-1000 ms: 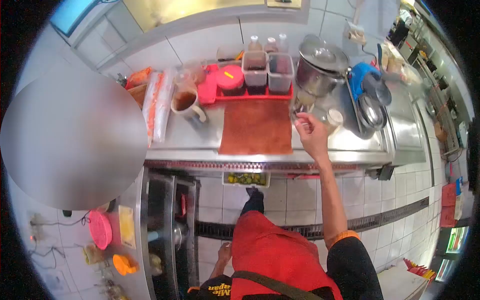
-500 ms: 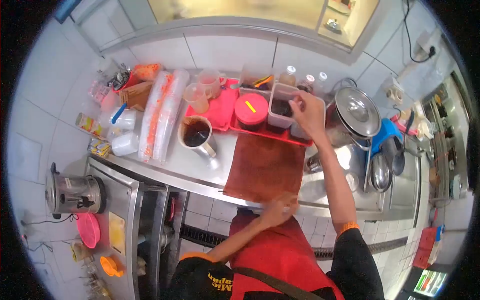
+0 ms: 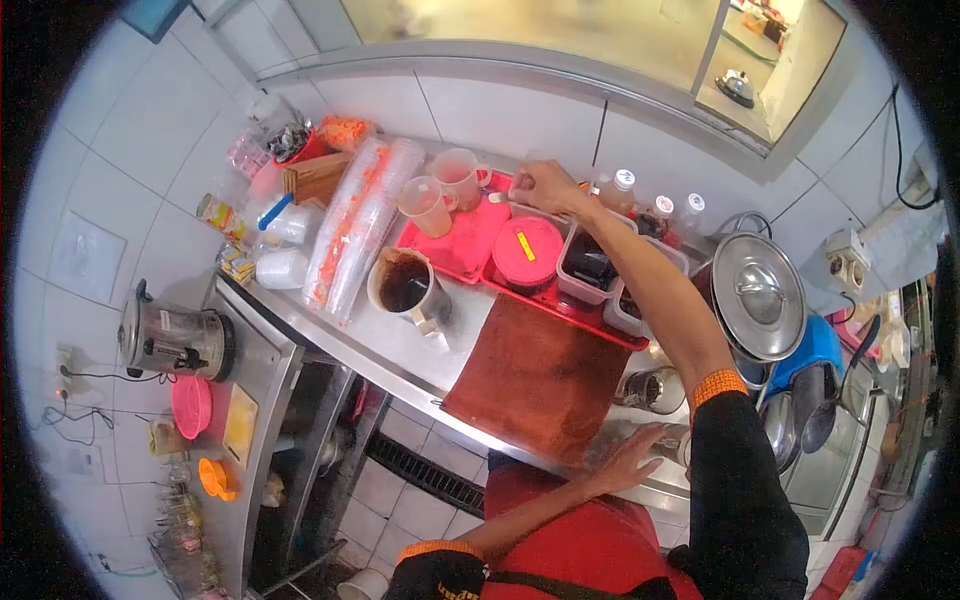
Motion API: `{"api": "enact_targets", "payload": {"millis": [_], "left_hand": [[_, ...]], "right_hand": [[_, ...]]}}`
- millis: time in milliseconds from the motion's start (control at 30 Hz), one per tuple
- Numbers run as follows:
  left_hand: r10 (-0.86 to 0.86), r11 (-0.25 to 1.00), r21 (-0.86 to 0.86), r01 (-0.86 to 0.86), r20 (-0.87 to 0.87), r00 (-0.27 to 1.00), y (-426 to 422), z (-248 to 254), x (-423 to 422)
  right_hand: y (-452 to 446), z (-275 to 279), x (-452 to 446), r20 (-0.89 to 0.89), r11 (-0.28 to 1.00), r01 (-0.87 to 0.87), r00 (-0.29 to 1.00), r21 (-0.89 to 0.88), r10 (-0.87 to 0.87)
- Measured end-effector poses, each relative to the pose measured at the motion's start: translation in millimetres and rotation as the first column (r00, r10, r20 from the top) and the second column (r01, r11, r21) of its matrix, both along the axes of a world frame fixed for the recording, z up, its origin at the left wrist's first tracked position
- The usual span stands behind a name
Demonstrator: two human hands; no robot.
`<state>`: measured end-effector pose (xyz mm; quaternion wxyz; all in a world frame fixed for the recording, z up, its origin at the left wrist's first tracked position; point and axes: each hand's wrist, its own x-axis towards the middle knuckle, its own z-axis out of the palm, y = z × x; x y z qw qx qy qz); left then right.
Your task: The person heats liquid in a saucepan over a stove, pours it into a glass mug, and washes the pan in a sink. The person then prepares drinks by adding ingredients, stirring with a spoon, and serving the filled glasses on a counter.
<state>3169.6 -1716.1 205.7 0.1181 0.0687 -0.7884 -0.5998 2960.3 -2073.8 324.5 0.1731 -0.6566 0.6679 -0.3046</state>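
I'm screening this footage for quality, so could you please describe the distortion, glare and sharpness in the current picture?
Head view: strong fisheye distortion, with black corners; head view: the window looks overexposed and washed out; head view: the pot lid carries bright reflections, while the left hand looks fairly distinct.

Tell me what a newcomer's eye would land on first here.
Probably the pinkish-red lid with its yellow strip, on the red tray beyond the brown cloth. Next, the right hand, stretched toward the back of the counter; the left hand is low, beside the cloth's near right corner.
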Motion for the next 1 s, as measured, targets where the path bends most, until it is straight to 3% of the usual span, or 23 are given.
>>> {"api": "enact_targets", "payload": {"millis": [67, 133, 167, 200, 233, 267, 367, 433, 500, 533, 600, 733, 800, 867, 967, 1000], "left_hand": [[0.000, 0.998, 0.064, -0.004, 0.061, 0.998, 4.0, 10.3, -4.2], [-0.007, 0.992, 0.125, -0.009, 0.123, 0.992, 1.1, 28.1, -5.6], [-0.108, 0.980, 0.188, 0.070, 0.202, 0.973, -8.0, 43.8, -7.8], [-0.214, 0.955, 0.259, 0.143, 0.271, 0.939, -12.3, 51.8, -8.7], [-0.215, 0.955, 0.260, 0.144, 0.268, 0.939, -6.9, 40.1, -10.8], [-0.204, 0.966, 0.207, 0.155, 0.242, 0.949, 4.5, 19.0, -13.7], [-0.173, 0.977, 0.146, 0.155, 0.122, 0.977, 23.1, 4.6, -10.1], [-0.148, 0.979, 0.145, 0.140, 0.042, 0.988, 21.1, 5.7, -6.6], [-0.167, 0.969, 0.205, 0.138, 0.134, 0.977, 18.9, 17.8, 3.8], [-0.169, 0.967, 0.214, 0.137, 0.136, 0.976, 18.8, 19.7, 11.2], [-0.170, 0.958, 0.249, 0.139, 0.110, 0.979, 15.8, 23.1, 27.6], [-0.185, 0.960, 0.243, 0.141, 0.171, 0.968, -4.3, 58.6, 70.9], [-0.172, 0.949, 0.294, 0.111, 0.191, 0.966, -25.3, 87.9, 89.6], [-0.109, 0.972, 0.224, 0.068, 0.178, 0.978, -31.2, 74.0, 108.1], [0.079, 0.992, 0.079, -0.099, 0.222, 0.972, -59.4, 114.9, 135.1], [0.031, 0.982, 0.164, -0.090, 0.331, 0.943, -73.5, 115.9, 138.9]], "right_hand": [[-6.7, -2.2, -7.7, -0.016, 0.995, 0.097, 0.995, -0.031, -0.098], [-8.3, 2.0, -22.8, -0.166, 0.965, 0.242, 0.952, -0.100, -0.257], [-2.0, 12.8, -23.2, -0.165, 0.966, 0.240, 0.953, -0.100, -0.254], [7.0, 24.1, -24.9, -0.337, 0.981, 0.115, 0.940, 0.159, -0.055], [14.6, 31.6, -27.7, -0.443, 0.906, 0.031, 0.879, 0.422, 0.176], [11.3, 8.3, -36.4, -0.351, 0.910, -0.059, 0.911, 0.411, 0.217], [6.2, -11.3, -38.1, -0.349, 0.818, 0.054, 0.919, 0.573, 0.183], [4.3, -16.7, -37.5, -0.379, 0.826, 0.057, 0.905, 0.560, 0.195], [18.5, 4.6, -20.9, -0.394, 0.860, 0.224, 0.919, 0.459, -0.029], [21.3, 5.8, -18.7, -0.391, 0.856, 0.223, 0.920, 0.467, -0.026], [25.7, 9.3, -14.7, -0.564, 0.926, 0.311, 0.813, 0.215, -0.142], [31.3, 38.2, -8.7, -0.561, 0.924, 0.379, 0.774, 0.041, -0.293], [32.7, 49.6, -20.3, -0.245, 0.918, 0.394, 0.886, -0.045, -0.393], [40.1, 64.5, -33.0, -0.148, 0.908, 0.388, 0.900, -0.157, -0.410], [83.1, 93.6, -32.4, -0.159, 0.825, 0.308, 0.892, -0.473, -0.424], [105.6, 110.9, -21.3, -0.111, 0.757, 0.295, 0.894, -0.584, -0.434]]}}
